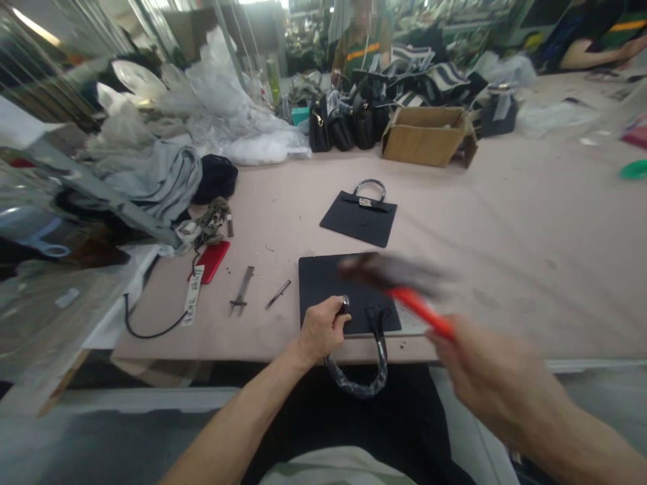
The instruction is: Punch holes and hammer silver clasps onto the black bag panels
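Note:
A flat black bag panel (328, 286) lies at the near edge of the table, its wrapped handle (361, 377) hanging over the edge. My left hand (323, 327) rests on the panel's near left part, closed round a small metal punch (344, 304) held upright. My right hand (485, 374), smeared by motion, grips the orange handle of a hammer (404, 279), whose blurred dark head is above the panel. A second black bag panel (360, 219) with a handle and metal clasp lies farther back.
Metal pliers (241, 291), a thin metal tool (278, 294), a red phone (212, 261) and a black cable (146, 330) lie to the left. Plastic sheets and grey fabric (162, 175) are piled back left. A cardboard box (428, 135) and black bags (344, 124) stand behind; other people work beyond.

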`<control>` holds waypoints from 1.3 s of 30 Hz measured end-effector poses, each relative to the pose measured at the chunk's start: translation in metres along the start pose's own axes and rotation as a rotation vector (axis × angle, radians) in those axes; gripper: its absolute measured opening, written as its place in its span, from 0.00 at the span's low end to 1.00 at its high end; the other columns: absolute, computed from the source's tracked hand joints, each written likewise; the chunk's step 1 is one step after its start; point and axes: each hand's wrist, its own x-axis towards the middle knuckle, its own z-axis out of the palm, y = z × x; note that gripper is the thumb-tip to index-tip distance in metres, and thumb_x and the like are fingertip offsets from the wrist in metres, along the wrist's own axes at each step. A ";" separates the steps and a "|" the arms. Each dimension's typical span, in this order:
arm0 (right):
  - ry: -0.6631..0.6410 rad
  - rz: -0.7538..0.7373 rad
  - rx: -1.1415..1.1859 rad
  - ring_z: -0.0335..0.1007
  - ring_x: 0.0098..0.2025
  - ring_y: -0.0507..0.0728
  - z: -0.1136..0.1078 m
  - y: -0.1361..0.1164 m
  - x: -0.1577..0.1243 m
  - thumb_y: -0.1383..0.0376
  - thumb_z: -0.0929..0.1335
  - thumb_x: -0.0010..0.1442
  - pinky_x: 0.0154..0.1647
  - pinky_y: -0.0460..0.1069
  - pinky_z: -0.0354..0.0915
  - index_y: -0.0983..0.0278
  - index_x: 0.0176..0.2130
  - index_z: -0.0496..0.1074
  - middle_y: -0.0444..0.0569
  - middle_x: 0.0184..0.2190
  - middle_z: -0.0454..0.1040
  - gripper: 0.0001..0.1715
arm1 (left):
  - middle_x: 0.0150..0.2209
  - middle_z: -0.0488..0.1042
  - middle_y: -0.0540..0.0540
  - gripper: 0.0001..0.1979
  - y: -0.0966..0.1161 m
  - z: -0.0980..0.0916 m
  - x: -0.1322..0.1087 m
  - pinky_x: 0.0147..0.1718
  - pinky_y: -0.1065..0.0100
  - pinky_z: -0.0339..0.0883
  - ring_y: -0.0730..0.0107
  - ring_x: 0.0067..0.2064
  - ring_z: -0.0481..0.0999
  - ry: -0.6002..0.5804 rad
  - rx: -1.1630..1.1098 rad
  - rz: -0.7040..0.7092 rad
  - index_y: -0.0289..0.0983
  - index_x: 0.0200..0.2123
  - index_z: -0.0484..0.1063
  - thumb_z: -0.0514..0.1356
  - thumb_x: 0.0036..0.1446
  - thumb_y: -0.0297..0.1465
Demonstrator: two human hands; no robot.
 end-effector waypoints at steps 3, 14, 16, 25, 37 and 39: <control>-0.091 -0.023 0.024 0.54 0.14 0.52 0.013 0.008 -0.005 0.57 0.57 0.72 0.20 0.50 0.43 0.59 0.29 0.60 0.41 0.16 0.64 0.19 | 0.34 0.75 0.47 0.06 -0.001 0.000 -0.001 0.36 0.68 0.69 0.65 0.35 0.77 0.005 -0.003 -0.007 0.38 0.38 0.69 0.59 0.59 0.23; -0.266 0.622 0.284 0.68 0.29 0.57 0.095 0.061 0.034 0.52 0.63 0.64 0.30 0.49 0.56 0.62 0.31 0.67 0.48 0.26 0.72 0.18 | 0.41 0.77 0.46 0.07 0.008 -0.015 0.004 0.46 0.68 0.71 0.67 0.43 0.78 -0.054 -0.123 -0.026 0.38 0.45 0.72 0.59 0.64 0.27; -0.304 0.651 0.251 0.70 0.31 0.58 0.114 0.057 0.043 0.52 0.66 0.63 0.31 0.50 0.56 0.63 0.35 0.70 0.50 0.29 0.75 0.16 | 0.41 0.77 0.46 0.06 0.008 -0.016 0.004 0.46 0.69 0.71 0.68 0.44 0.78 -0.046 -0.098 -0.016 0.38 0.45 0.72 0.59 0.65 0.27; -0.414 0.700 0.056 0.77 0.39 0.66 0.133 0.044 0.048 0.49 0.68 0.64 0.32 0.52 0.57 0.65 0.46 0.70 0.57 0.35 0.78 0.23 | 0.39 0.80 0.45 0.05 0.005 -0.013 0.000 0.42 0.70 0.75 0.67 0.41 0.81 0.027 0.014 0.088 0.36 0.42 0.75 0.60 0.63 0.25; -0.504 0.718 0.004 0.77 0.39 0.67 0.131 0.042 0.053 0.48 0.67 0.65 0.31 0.52 0.56 0.65 0.47 0.67 0.57 0.37 0.79 0.24 | 0.41 0.82 0.43 0.07 0.006 -0.018 -0.005 0.46 0.67 0.78 0.65 0.43 0.83 0.093 -0.031 0.069 0.35 0.43 0.76 0.61 0.63 0.23; -0.503 0.709 0.005 0.77 0.39 0.67 0.130 0.041 0.053 0.48 0.67 0.65 0.31 0.52 0.56 0.65 0.46 0.67 0.57 0.36 0.79 0.24 | 0.39 0.82 0.45 0.05 0.008 -0.017 -0.004 0.44 0.68 0.78 0.67 0.40 0.83 0.171 -0.097 -0.148 0.35 0.42 0.76 0.61 0.64 0.25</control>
